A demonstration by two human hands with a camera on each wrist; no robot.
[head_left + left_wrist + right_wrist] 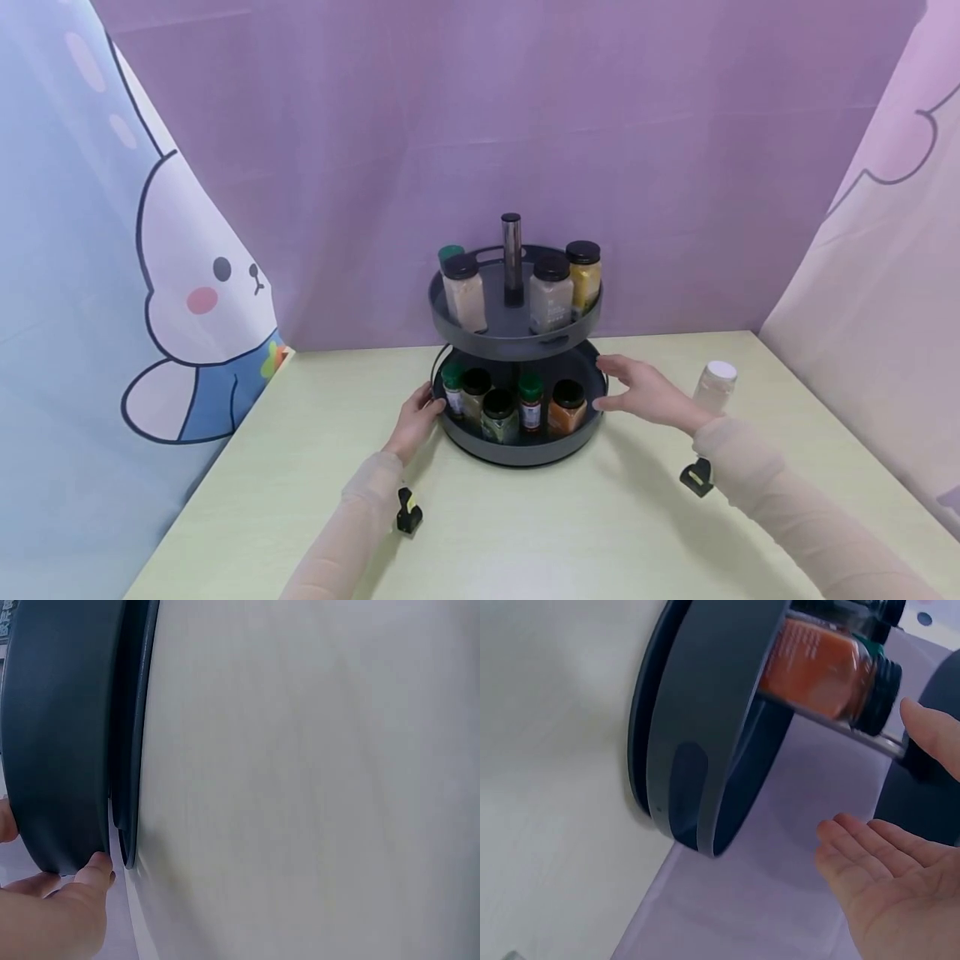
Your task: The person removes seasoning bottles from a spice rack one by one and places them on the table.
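Observation:
A dark grey two-tier spice rack (516,346) with round trays stands on the table, a shiny post rising through its centre. My left hand (414,423) holds the lower tray's left side. In the left wrist view, its fingers (94,874) touch the tray wall (64,742). My right hand (643,392) is just off the lower tray's right side, palm facing it. Its fingers look straight and apart from the rack in the right wrist view. Several jars stand on the lower tray, including an orange spice jar (567,408). The upper tray carries several more, including a yellow jar (584,279).
A clear jar with a white lid (716,385) stands on the pale table (300,467), behind my right forearm. A purple cloth (345,167) hangs close behind the rack. Side cloths flank the table, the left one (67,275) printed with a cartoon rabbit.

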